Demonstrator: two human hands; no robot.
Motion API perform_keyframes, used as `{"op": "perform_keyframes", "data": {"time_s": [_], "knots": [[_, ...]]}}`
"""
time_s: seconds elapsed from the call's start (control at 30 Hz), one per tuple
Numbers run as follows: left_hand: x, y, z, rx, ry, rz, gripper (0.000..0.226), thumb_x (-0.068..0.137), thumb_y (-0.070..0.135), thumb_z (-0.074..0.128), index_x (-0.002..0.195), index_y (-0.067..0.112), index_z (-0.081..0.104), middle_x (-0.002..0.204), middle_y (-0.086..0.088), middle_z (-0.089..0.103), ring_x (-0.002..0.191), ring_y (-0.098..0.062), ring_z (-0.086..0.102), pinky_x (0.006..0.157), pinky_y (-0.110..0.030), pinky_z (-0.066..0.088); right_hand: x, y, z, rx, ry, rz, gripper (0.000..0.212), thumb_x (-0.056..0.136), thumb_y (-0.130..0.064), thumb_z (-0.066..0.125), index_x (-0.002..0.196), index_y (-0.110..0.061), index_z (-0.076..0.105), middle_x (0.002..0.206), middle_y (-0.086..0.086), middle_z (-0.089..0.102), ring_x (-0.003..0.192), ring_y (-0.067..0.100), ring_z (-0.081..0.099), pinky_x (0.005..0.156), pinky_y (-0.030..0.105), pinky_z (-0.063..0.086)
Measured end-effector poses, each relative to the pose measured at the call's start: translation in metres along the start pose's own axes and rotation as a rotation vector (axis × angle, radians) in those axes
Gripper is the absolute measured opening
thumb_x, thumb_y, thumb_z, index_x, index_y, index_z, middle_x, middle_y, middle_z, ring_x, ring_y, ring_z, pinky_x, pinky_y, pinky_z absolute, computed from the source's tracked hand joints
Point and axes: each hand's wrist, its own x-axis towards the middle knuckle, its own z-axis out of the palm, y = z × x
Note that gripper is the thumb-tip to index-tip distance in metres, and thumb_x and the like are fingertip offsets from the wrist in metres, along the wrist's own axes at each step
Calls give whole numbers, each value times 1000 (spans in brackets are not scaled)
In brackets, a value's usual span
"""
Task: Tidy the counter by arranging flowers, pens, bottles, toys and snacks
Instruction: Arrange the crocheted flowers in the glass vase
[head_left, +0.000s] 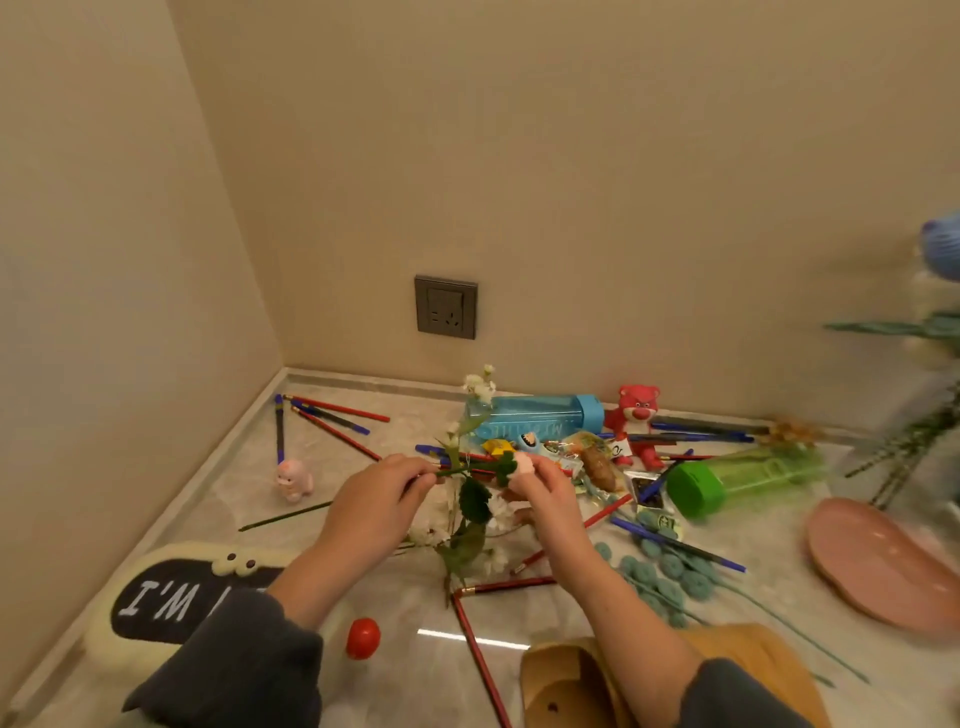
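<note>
Marble-look surface (395, 613), pens (340, 410) scattered everywhere. Left hand (374, 499) fingers (415, 475) pinch the green stem of a flower (467, 470), while the right hand (545, 493) grips its pale bloom end. It's held just above the surface, in front of the tipped-over blue bottle (535, 418).

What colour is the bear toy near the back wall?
Red, with a paler muzzle; the bear toy shows best in the head view.

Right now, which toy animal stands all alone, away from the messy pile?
The small pale pink toy animal, upright near the left wall. The red plastic bear is in the clutter, beside the blue transparent bottle.
</note>
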Motion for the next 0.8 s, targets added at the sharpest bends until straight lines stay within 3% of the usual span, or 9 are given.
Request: {"op": "perform_keyframes", "data": {"time_s": [0.1, 0.23, 0.4, 0.47, 0.53, 0.7, 0.8], "knots": [[2, 8, -3, -4, 111, 69, 22, 97, 35, 48, 111, 31, 64, 99, 15, 62, 90, -5, 57, 76, -27, 49, -6, -10, -9, 95, 20, -14, 22, 95, -9, 54, 112, -15, 65, 101, 6, 71, 83, 12, 69, 58, 15, 48], [8, 34, -5, -108, 141, 123, 19, 98, 34, 46, 107, 33, 62, 96, 17, 60, 87, -4, 56, 70, -26, 47, -13, -21, -29, 85, -67, 20, 21, 93, -12, 59, 113, -19, 61, 89, 9, 72, 61, 10, 61, 49, 21, 41], [13, 75, -3, -216, 176, 129, 17, 99, 35, 43, 101, 35, 60, 85, 16, 58, 78, -1, 53, 59, -23, 40, -23, -28, -46, -194, -87, 2, 16, 89, -13, 64, 103, -19, 69, 92, 2, 74, 70, 10, 63, 56, 24, 48], [12, 89, -4, -311, 170, 106, 18, 100, 34, 42, 98, 33, 60, 78, 14, 58, 72, -4, 54, 57, -26, 41, -24, -27, -59, -270, -64, -14, 16, 90, -11, 62, 102, -16, 70, 91, 2, 74, 73, 9, 64, 57, 17, 48], [13, 99, -2, -431, 129, 67, 20, 101, 31, 41, 95, 29, 60, 71, 12, 55, 65, -7, 51, 56, -29, 40, -24, -26, -76, -337, -16, -17, 16, 89, -9, 63, 102, -15, 70, 94, 4, 72, 74, 9, 63, 56, 12, 46], [14, 128, 24, -847, -110, -130, 28, 104, 18, 33, 88, 11, 55, 57, 3, 37, 45, -8, 32, 41, -17, 28, -27, -12, -120, -545, 43, 28, 15, 85, -14, 68, 95, -25, 68, 92, -1, 70, 82, 10, 65, 74, 28, 55], [6, 152, 42, -989, -251, -280, 30, 105, 14, 28, 84, 8, 49, 55, -1, 33, 34, -5, 26, 33, -15, 20, -30, -6, -142, -783, 14, 69, 15, 81, -18, 70, 85, -31, 64, 87, -10, 67, 82, 7, 63, 75, 28, 55]]}}
